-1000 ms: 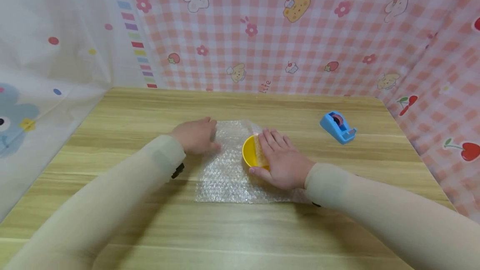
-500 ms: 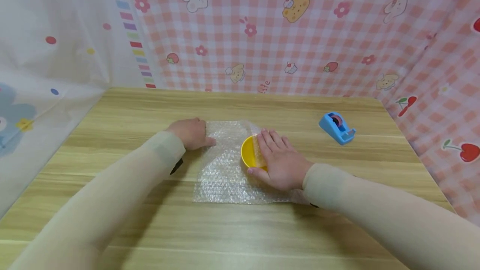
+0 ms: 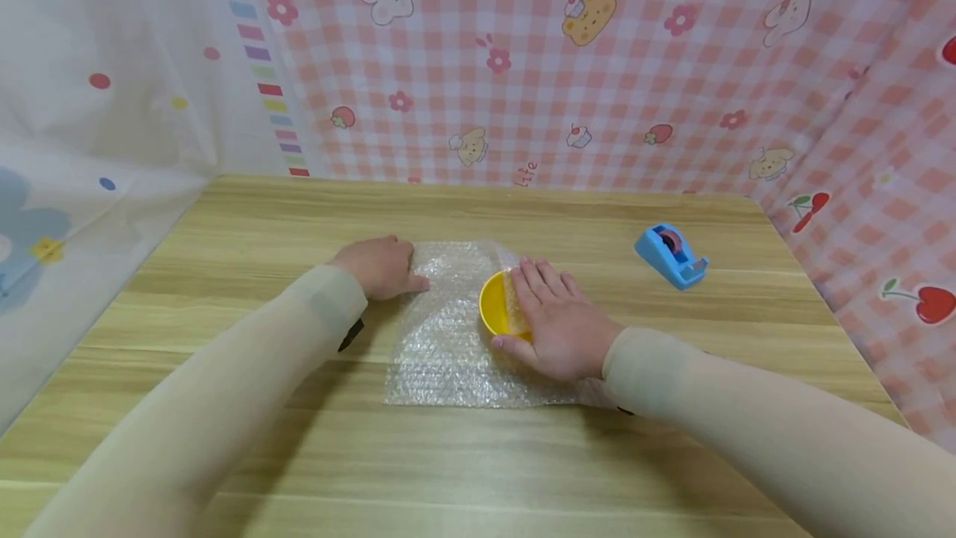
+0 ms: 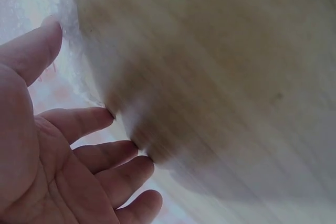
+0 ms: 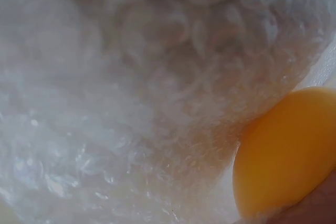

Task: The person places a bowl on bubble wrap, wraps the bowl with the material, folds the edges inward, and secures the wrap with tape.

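A sheet of clear bubble wrap [image 3: 441,355] lies on the wooden table, with a yellow bowl [image 3: 492,305] standing on it. My right hand [image 3: 563,330] lies with fingers extended over a flap of the wrap folded across the bowl's right part. Up close in the right wrist view, the wrap [image 5: 131,98] covers much of the frame beside the bowl's yellow side [image 5: 286,156]. At the sheet's far left edge is my left hand [image 3: 377,266]. Its fingertips touch the table and its thumb [image 4: 44,45] reaches onto the wrap, fingers spread apart in the left wrist view.
A blue tape dispenser [image 3: 670,256] with a pink roll stands at the right back of the table [image 3: 478,471]. Behind it hangs a pink checked curtain [image 3: 448,48], with a white one [image 3: 112,106] along the left side.
My left hand has moved a little left, from over the wrap to its left edge, and is still over the last half second. My right hand stays on the flap over the bowl.
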Motion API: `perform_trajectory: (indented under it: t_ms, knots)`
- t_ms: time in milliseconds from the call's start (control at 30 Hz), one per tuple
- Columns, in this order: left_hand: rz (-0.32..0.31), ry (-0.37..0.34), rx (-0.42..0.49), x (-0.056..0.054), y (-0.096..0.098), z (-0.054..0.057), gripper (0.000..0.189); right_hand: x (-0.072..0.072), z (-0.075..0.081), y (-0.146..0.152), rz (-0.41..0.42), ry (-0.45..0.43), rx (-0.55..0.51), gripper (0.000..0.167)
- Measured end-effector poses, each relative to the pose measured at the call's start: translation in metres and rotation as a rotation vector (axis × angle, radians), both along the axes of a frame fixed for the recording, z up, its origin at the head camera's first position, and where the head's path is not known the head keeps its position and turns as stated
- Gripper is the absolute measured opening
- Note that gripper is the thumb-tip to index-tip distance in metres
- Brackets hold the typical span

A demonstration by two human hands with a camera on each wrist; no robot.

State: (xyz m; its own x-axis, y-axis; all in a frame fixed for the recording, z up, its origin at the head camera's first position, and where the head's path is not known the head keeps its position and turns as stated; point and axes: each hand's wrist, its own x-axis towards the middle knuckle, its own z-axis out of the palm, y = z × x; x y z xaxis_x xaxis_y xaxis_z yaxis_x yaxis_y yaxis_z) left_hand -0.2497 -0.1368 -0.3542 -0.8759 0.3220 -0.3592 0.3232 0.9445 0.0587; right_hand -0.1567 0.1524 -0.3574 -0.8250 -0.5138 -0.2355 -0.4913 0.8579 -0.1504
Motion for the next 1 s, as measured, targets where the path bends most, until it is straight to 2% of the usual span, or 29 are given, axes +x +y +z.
perform_trajectory:
  t_ms: [233, 433, 567, 767, 933, 1000]
  knots:
    - [-0.032, -0.001, -0.012, -0.0013, 0.0004, -0.0031, 0.076, 0.0006, 0.0, -0.0004, 0.0, -0.008, 0.0, 0.101]
    - [-0.056, 0.026, -0.002, -0.0003, 0.0003, -0.0032, 0.071, 0.0008, 0.0005, -0.0009, -0.003, -0.014, -0.004, 0.1]
    - [-0.063, 0.045, 0.035, -0.0007, 0.0008, -0.0042, 0.06, 0.0006, 0.0014, -0.0013, -0.009, -0.021, -0.007, 0.101]
    - [-0.057, 0.073, 0.102, -0.0032, 0.0036, -0.0072, 0.033, -0.0008, 0.002, -0.002, -0.019, -0.031, -0.005, 0.102]
    - [-0.08, 0.111, 0.157, -0.0022, 0.0069, -0.008, 0.02, -0.003, 0.0009, -0.0028, -0.025, -0.031, -0.003, 0.103]
    - [-0.07, 0.125, 0.192, -0.0015, 0.0082, -0.0084, 0.018, -0.0036, 0.0008, -0.0032, -0.027, -0.033, -0.004, 0.102]
